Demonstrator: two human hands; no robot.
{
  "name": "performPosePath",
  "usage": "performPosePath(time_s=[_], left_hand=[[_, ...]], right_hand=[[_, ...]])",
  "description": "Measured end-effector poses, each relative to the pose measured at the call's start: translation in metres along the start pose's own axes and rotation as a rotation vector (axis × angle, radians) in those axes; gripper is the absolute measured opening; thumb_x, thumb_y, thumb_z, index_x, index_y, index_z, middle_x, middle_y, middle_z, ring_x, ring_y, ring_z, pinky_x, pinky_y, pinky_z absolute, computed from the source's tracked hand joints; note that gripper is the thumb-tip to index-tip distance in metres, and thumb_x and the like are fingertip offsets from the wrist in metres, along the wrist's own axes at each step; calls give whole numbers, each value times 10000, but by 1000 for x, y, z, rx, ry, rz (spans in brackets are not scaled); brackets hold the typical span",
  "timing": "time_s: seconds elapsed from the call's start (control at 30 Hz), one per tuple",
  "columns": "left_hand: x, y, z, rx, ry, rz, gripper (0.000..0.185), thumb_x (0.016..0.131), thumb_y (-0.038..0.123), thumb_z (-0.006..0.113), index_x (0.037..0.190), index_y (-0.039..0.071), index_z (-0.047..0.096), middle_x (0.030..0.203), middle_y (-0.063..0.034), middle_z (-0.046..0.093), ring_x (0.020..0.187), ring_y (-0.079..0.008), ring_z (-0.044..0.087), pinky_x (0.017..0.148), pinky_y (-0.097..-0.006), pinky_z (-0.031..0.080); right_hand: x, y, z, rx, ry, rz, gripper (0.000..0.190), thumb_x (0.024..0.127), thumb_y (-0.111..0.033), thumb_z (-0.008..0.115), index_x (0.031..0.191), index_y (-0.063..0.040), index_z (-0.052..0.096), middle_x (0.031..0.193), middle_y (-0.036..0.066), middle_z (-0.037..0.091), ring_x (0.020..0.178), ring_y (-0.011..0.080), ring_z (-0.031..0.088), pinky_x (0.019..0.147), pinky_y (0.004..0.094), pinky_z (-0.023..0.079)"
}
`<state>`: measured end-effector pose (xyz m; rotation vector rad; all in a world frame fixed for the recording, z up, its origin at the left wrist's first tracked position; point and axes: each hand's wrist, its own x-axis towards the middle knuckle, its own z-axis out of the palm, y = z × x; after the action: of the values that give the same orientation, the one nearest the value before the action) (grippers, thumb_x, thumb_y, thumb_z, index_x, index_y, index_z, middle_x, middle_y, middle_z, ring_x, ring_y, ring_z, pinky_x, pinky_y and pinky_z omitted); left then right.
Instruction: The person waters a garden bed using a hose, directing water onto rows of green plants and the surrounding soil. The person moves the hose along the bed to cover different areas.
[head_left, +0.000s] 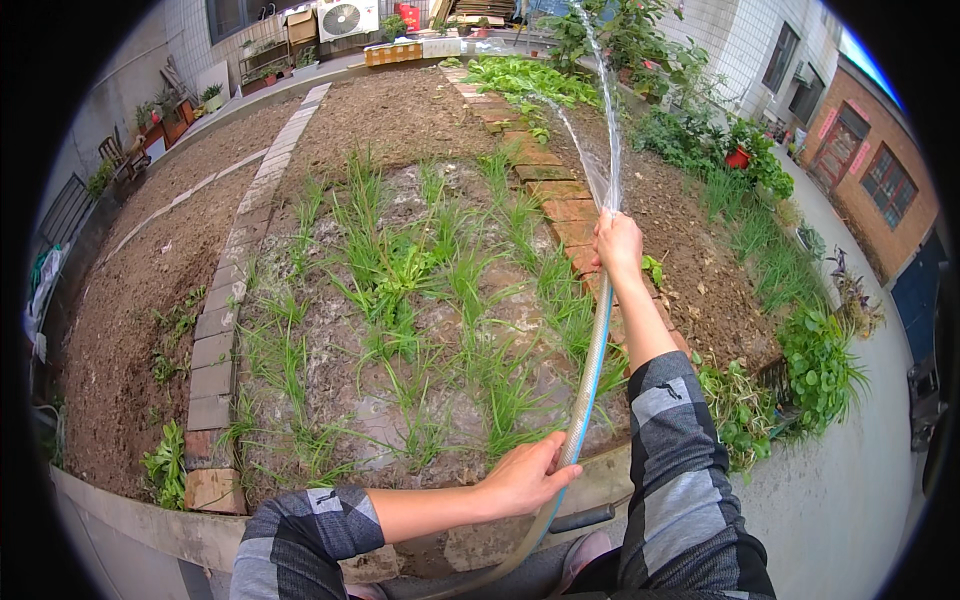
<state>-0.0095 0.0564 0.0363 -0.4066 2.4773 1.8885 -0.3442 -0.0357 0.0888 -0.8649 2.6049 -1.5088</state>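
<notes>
My right hand (619, 244) grips a clear braided garden hose (589, 375) with a blue stripe, close to its outlet. Water (611, 127) leaves that end in two streams, a strong one and a thinner one bending left. Lower down, my left hand (529, 474) is closed around the same hose. Below it the hose curves down past the bed's front edge, toward my feet. In front of me, grassy green plants (469, 285) stand in rows in wet, muddy soil (375, 420). A leafy plant (397, 281) grows among them.
Grey paving bricks (212, 380) border the bed on the left, red bricks (562, 189) on the right. A low concrete kerb (135, 517) runs along the front. A black bar-like handle (582, 518) lies near my feet. Potted greenery (817, 367) lines the concrete path (847, 480).
</notes>
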Motion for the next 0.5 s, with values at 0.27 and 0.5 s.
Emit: performPosePath(time_s=[0.27,0.5], left_hand=[[-1,2,1,37,1,1,378,950,308,645,1123,4,502,747,-151,638,685,-344,638,635,-467,483],[0,0,4,50,-5,-16,395,944,310,652,1144,7,494,746,-147,641,694,-343,647,640,-464,491]], right_hand=[[-6,-5,-5,-29,27,28,419,1027,-337,480,790,-12,599,569,68,587,412,190,611,394,343,487],[-9,-8,-14,-84,6,91,402,1024,-301,476,950,39,677,716,202,687,517,279,692,552,415,560]])
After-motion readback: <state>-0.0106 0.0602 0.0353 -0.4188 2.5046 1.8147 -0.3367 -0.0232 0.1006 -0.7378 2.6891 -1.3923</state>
